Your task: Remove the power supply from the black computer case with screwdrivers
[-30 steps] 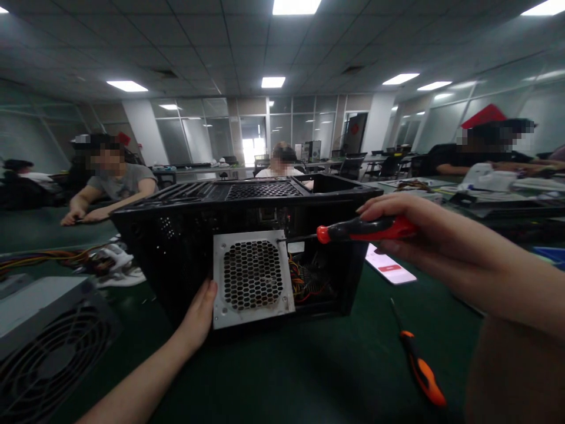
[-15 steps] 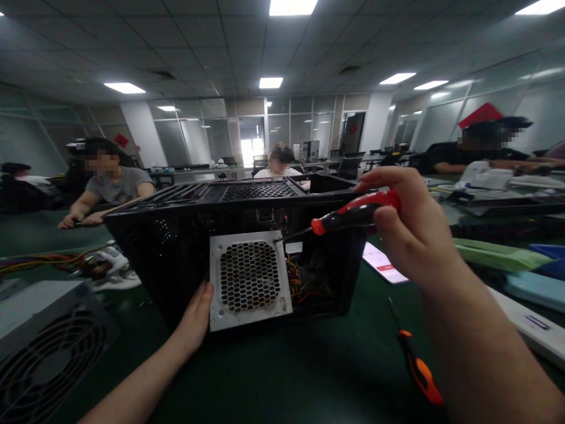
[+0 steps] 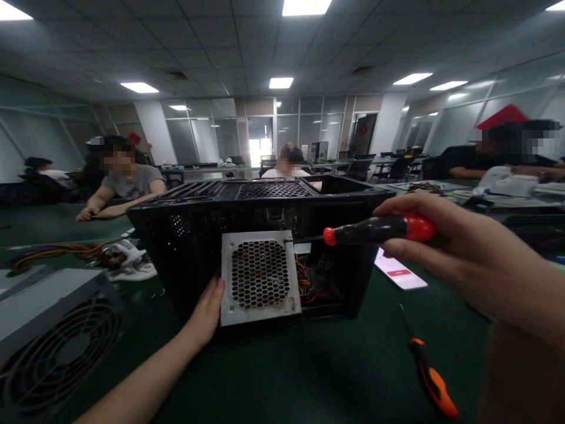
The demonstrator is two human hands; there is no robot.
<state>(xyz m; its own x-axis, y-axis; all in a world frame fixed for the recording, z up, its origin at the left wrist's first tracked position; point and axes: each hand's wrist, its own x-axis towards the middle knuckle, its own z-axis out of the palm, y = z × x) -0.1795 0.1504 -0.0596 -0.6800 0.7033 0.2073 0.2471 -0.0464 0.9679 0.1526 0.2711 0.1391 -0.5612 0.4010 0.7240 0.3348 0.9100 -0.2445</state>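
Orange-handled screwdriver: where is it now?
Head view, lower right: the orange-handled screwdriver lies on the green tabletop, below the phone.

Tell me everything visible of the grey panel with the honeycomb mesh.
The grey panel is roughly square and looks metallic, with a honeycomb vent filling most of its face, brownish smudges and small round fittings near the corners. It stands nearly upright, slightly askew, at the open side of the black computer case. The left hand touches its left edge, and the tip of the red-and-black screwdriver in the right hand appears to meet its upper right corner. Its back is hidden.
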